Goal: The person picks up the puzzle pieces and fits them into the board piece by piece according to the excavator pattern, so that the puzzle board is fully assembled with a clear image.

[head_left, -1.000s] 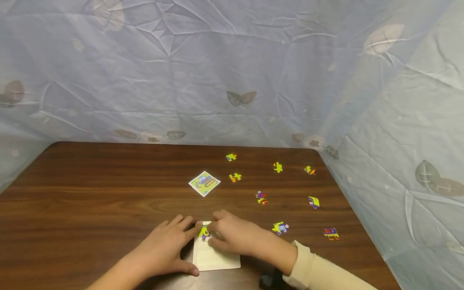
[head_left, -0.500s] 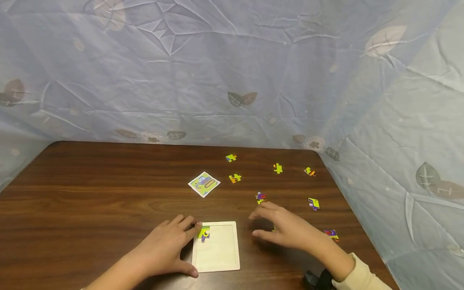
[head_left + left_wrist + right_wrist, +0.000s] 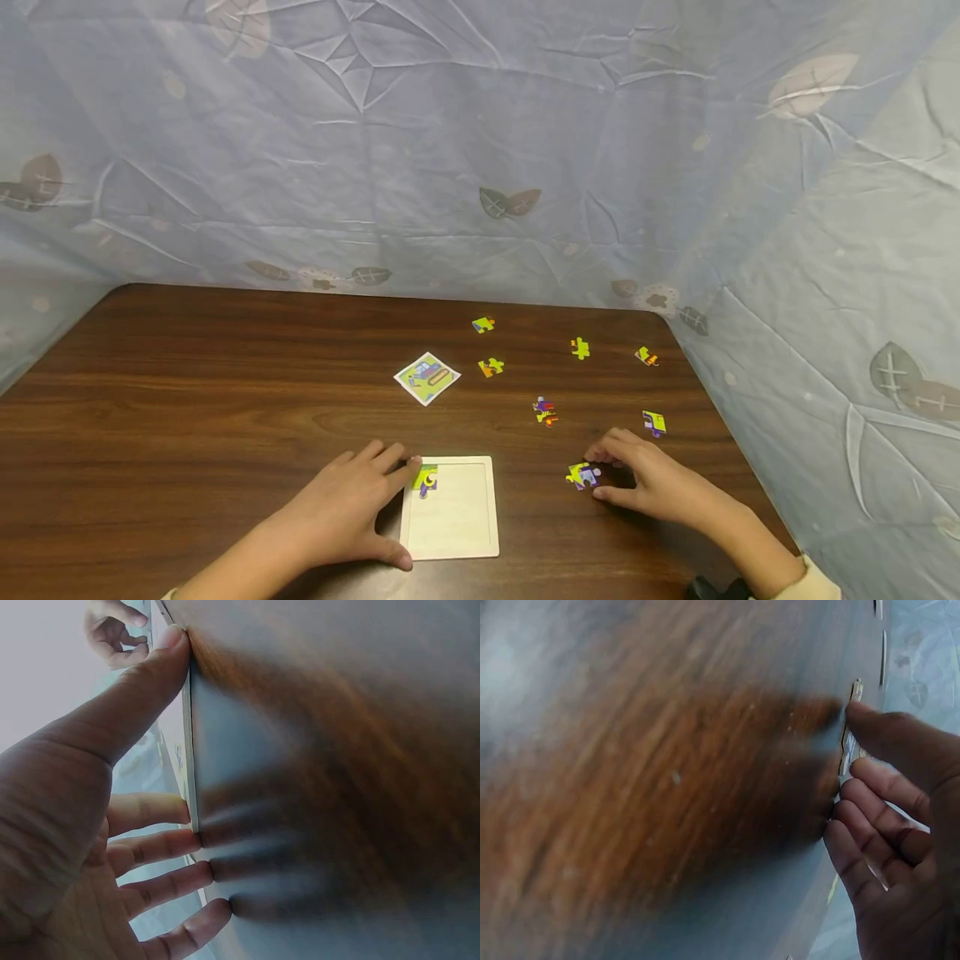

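Observation:
My left hand [image 3: 341, 508] spreads along the left side of a pale square puzzle tray [image 3: 453, 529], index fingertip at its upper left corner and thumb at the lower left. A green and purple jigsaw piece [image 3: 424, 478] sits in the tray's upper left corner. To the right, my right hand [image 3: 652, 479] is at a yellow-green and lilac jigsaw piece [image 3: 581, 476] lying on the table. Its thumb and index fingertip stand at the near and far sides of that piece's right end. The right wrist view shows the thumb [image 3: 877, 724] right at the piece's edge.
Several loose jigsaw pieces lie on the right of the brown table [image 3: 225, 400], including a purple and red one [image 3: 544, 411] and a yellow and purple one [image 3: 654, 423]. A picture card with an excavator [image 3: 427, 378] lies behind the tray. Patterned cloth [image 3: 420, 167] hangs around the table.
My right hand has left the green and purple piece in the tray and moved right to the yellow-green and lilac piece. My left hand has stayed at the tray's left side.

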A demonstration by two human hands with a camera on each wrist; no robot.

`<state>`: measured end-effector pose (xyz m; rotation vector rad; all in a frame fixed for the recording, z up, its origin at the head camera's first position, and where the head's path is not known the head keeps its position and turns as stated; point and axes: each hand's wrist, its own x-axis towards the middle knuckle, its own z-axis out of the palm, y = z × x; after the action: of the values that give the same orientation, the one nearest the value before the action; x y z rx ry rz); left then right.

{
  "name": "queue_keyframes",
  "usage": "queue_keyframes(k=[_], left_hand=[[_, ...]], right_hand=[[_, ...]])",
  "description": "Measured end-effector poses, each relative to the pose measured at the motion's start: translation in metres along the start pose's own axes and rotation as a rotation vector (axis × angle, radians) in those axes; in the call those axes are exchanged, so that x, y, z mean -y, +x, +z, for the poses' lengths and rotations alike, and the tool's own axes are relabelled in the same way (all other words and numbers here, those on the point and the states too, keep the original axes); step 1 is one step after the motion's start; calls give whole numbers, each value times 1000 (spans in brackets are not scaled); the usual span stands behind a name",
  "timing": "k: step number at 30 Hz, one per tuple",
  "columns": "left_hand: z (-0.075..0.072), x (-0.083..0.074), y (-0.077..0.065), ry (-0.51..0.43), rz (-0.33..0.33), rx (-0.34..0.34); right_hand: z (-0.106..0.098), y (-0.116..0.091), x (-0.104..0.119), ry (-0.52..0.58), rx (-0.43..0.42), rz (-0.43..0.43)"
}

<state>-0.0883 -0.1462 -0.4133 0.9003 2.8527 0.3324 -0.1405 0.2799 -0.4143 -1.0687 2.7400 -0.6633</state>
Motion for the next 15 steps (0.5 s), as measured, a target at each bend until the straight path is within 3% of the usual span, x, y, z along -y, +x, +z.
queue_keyframes(k=[15], left_hand=[[0, 1, -1, -5, 4, 1]], right_hand=[[7, 0, -4, -40, -42, -56]])
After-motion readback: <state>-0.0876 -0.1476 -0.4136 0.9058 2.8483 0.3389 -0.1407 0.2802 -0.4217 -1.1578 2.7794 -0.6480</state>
